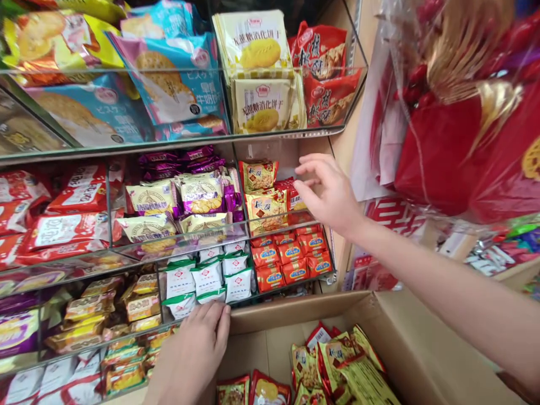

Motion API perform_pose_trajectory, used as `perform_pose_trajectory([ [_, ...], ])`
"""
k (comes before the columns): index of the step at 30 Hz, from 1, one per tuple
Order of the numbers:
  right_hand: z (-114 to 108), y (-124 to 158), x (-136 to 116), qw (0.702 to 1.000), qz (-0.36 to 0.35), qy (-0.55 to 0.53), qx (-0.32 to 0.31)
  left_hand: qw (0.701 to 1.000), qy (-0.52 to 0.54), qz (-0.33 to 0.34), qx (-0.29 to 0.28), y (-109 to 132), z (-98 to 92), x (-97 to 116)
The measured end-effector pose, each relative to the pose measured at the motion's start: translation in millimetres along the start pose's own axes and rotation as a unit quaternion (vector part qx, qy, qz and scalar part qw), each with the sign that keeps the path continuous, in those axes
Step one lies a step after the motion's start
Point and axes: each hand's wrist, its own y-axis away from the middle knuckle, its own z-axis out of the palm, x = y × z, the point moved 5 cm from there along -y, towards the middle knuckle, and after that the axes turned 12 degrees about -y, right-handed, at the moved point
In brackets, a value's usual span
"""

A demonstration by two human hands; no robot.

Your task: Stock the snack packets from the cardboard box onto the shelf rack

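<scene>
"Packets in gold and red [266, 212]: where do they sit, from the head view?"

"Two stand one behind the other in a compartment [287, 164] of the middle shelf, toward its right end."

"Which way do they point?"

"Both turn their printed fronts outward, lettering upright. What shows of the rear one is wider than tall, but the front one covers its lower part, so I can't settle its long axis."

"And the right hand [327, 191]?"

"Just beside them, on their right, fingers curved and pointing left, thumb apart. Its grip is released, with nothing in it. Whether a fingertip touches the red packets [296, 197] behind, I can't tell."

"The left hand [196, 340]?"

"Back upward, at the rim of the cardboard box [304, 319], near the white packets [207, 278]. Its palm is hidden, so I can't tell whether that grip clasps anything."

"Anything similar inside the box?"

"Several gold packets [335, 357], mostly face up. A yellow-green packet [367, 379] lies over them, its long axis slanting down to the right, cut off at the bottom."
</scene>
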Motion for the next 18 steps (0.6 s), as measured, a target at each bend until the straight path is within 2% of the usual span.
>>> perform_pose_trajectory([
  [2, -11, 41, -30, 0.999, -0.039, -0.022, -0.022, 1.0, -0.006, 0.005, -0.006, 0, 2.6, 0],
  [3, -13, 63, -42, 0.996, -0.044, -0.039, -0.061, 1.0, -0.008, 0.009, -0.008, -1, 4.0, 0],
  [5, -4, 113, -53, 0.971, 0.01, -0.083, -0.223, 1.0, -0.012, 0.016, -0.012, -2, 7.2, 0],
  [7, 5, 166, -48, 0.91, 0.127, -0.1, -0.381, 0.999, -0.017, 0.021, -0.017, -3, 10.9, -1],
  [8, 7, 192, -40, 0.874, 0.194, -0.098, -0.434, 0.999, -0.02, 0.022, -0.021, -3, 12.9, -2],
  [11, 2, 257, -10, 0.765, 0.368, -0.083, -0.522, 0.999, -0.03, 0.024, -0.035, -4, 19.3, -1],
  [13, -4, 288, 3, 0.7, 0.426, -0.081, -0.567, 0.998, -0.037, 0.024, -0.043, -5, 23.0, 0],
  [14, -5, 297, 7, 0.683, 0.434, -0.082, -0.582, 0.998, -0.041, 0.025, -0.048, -5, 24.8, 1],
  [16, -6, 303, 9, 0.687, 0.427, -0.083, -0.582, 0.997, -0.048, 0.029, -0.051, -4, 27.3, 1],
  [18, -5, 299, 9, 0.715, 0.422, -0.074, -0.553, 0.998, -0.032, 0.026, -0.04, -3, 28.3, -3],
])
